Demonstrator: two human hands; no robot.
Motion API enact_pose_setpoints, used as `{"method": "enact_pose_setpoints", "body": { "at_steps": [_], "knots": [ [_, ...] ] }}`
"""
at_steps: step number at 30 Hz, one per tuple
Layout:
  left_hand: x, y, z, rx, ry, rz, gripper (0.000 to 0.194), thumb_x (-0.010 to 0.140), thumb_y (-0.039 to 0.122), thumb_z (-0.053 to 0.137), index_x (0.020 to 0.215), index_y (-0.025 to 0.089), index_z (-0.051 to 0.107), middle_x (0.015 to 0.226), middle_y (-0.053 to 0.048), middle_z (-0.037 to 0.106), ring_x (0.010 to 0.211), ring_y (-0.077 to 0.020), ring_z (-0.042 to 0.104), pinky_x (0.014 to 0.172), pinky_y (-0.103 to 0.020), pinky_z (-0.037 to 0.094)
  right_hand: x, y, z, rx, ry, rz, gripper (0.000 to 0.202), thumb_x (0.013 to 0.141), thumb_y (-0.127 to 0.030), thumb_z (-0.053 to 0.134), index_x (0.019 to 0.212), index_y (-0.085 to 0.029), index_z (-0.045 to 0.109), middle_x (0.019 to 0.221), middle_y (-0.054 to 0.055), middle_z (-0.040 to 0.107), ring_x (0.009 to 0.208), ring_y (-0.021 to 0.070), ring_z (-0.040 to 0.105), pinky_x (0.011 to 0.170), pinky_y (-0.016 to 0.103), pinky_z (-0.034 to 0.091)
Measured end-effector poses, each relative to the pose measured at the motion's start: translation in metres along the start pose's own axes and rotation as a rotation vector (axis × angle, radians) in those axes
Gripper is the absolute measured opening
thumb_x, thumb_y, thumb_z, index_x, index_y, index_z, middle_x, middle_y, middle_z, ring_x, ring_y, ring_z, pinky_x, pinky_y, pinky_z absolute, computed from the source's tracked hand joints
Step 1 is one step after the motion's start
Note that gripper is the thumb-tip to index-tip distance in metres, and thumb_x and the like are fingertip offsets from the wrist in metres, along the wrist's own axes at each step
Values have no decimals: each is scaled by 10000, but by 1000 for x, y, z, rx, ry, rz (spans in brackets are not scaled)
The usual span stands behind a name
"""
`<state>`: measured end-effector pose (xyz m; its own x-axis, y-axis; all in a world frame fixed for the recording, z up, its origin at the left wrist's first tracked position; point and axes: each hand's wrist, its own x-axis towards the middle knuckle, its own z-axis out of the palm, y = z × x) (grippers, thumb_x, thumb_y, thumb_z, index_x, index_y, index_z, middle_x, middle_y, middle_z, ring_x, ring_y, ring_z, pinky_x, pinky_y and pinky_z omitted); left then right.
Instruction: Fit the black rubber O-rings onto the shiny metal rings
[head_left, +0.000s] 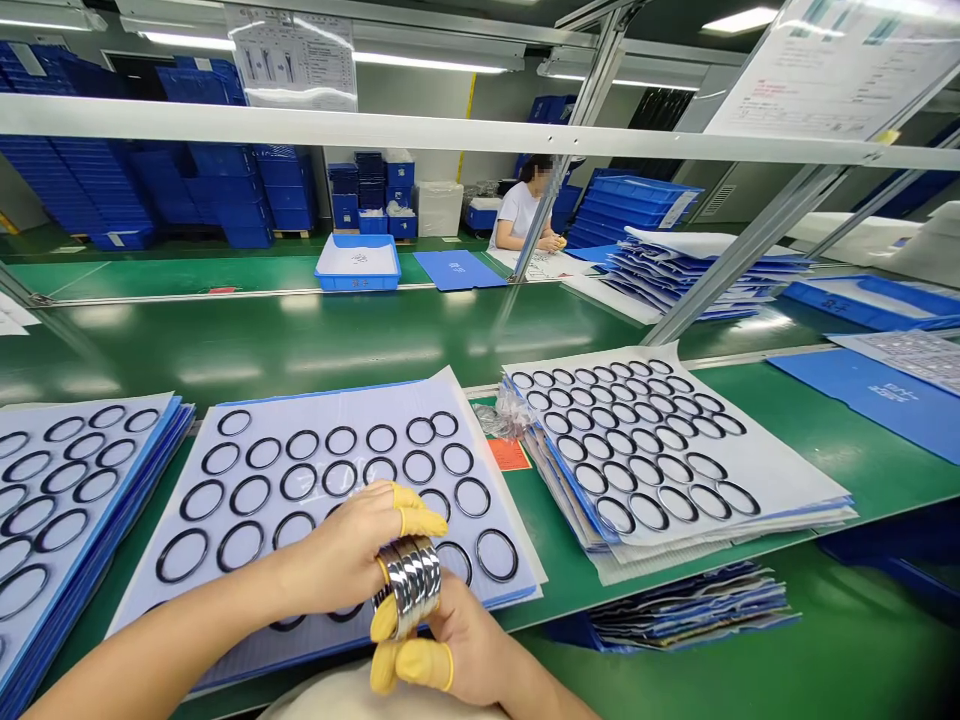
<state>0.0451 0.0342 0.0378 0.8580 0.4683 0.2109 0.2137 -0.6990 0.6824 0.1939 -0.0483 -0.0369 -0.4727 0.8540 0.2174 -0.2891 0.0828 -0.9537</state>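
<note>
A short row of shiny metal rings (411,588) is held on edge between my two hands, low over the middle sheet. My left hand (349,550) closes on the rings from the left, its fingers bent over their top. From the lower right my right hand (469,645) curls against their lower side. Yellow finger cots cover fingertips on both hands. Beneath lies a white sheet (262,400) with black-looking rings (496,555) laid out in rows. My forearm and hands hide part of those rows.
A stack of sheets with rings (75,465) is at the left, another stack (780,470) at the right. A red label (510,454) and crumpled clear plastic (510,412) lie between. A metal rail (450,130) crosses ahead. A co-worker (521,210) sits beyond, near blue trays (630,205).
</note>
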Motion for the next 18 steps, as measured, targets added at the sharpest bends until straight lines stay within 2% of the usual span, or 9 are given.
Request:
{"method": "enact_pose_setpoints", "body": {
  "at_steps": [5, 10, 15, 18],
  "knots": [
    [0, -7, 5, 13, -43, 32, 432, 743, -32, 448, 1055, 222, 606, 966, -47, 648, 900, -202, 564, 816, -326, 421, 4, 0, 0, 21, -63, -57, 360, 842, -474, 604, 786, -132, 704, 595, 34, 642, 498, 95, 503, 496, 196, 423],
    [2, -12, 10, 36, -100, -10, 379, 737, -1, 503, 1023, 220, 618, 947, -41, 660, 878, -192, 581, 823, -312, 431, -4, 11, 1, 12, -60, 117, 416, 817, -535, 612, 810, -123, 671, 645, 51, 665, 539, 99, 546, 495, 185, 437],
    [6, -18, 12, 43, -171, -55, 348, 728, 17, 551, 1007, 195, 656, 950, -58, 682, 897, -212, 609, 863, -323, 453, -11, 27, 2, 197, 1, 276, 476, 780, -572, 655, 941, -125, 625, 672, 65, 692, 553, 96, 592, 485, 162, 426],
    [4, -30, 3, -20, -247, -11, 420, 737, 84, 615, 1144, 189, 624, 1052, -68, 681, 963, -211, 617, 896, -300, 474, -13, 36, 0, 304, 70, 304, 516, 740, -584, 694, 973, -134, 599, 671, 62, 703, 479, 79, 573, 469, 169, 433]
  ]
}}
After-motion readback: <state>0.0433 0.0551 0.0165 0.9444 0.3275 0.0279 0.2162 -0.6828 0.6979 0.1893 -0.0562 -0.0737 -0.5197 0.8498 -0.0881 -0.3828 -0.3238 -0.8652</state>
